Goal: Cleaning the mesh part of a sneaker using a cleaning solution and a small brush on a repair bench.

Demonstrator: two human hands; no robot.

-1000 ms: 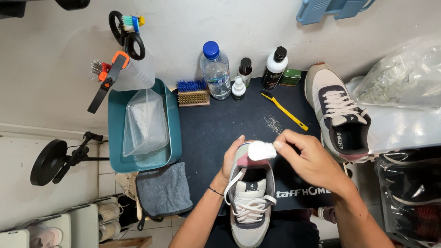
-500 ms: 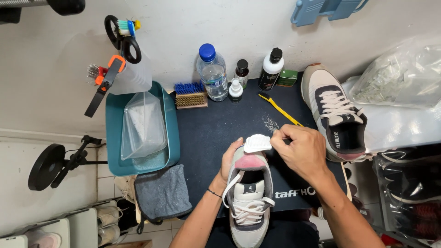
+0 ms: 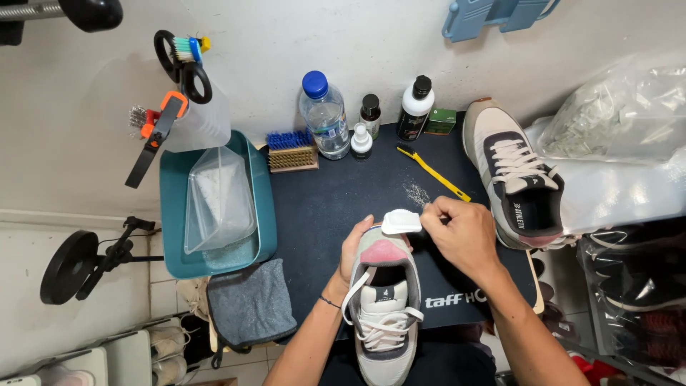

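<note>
While the left hand (image 3: pixel 355 250) cups the side of the grey and white sneaker (image 3: pixel 384 307) at its heel collar, fingers curled against the upper to steady it, the right hand (image 3: pixel 463 237) is closed on a small white block (image 3: pixel 401 222), apparently a cleaning eraser or sponge, pressed to the top edge of the heel. The shoe lies on the dark work mat (image 3: pixel 336 200) near the person, heel pointing away, laces loose. Judging by this, the step in hand is rubbing the heel rim clean; the next move seems to call for short, firm strokes along the rim while the left hand keeps the shoe from sliding, and a turn of the shoe to reach the side panels. Compared with a second ago, the block has travelled from above the heel, slightly right, to rest squarely on its edge, and the right hand has dropped lower and nearer the shoe; the left hand's grip looks unchanged. Behind, the second sneaker (image 3: pixel 516 179), yellow brush (image 3: pixel 433 171), water bottle (image 3: pixel 324 114), blue-bristled brush (image 3: pixel 291 150) and teal tub (image 3: pixel 214 204) sit as before.
</note>
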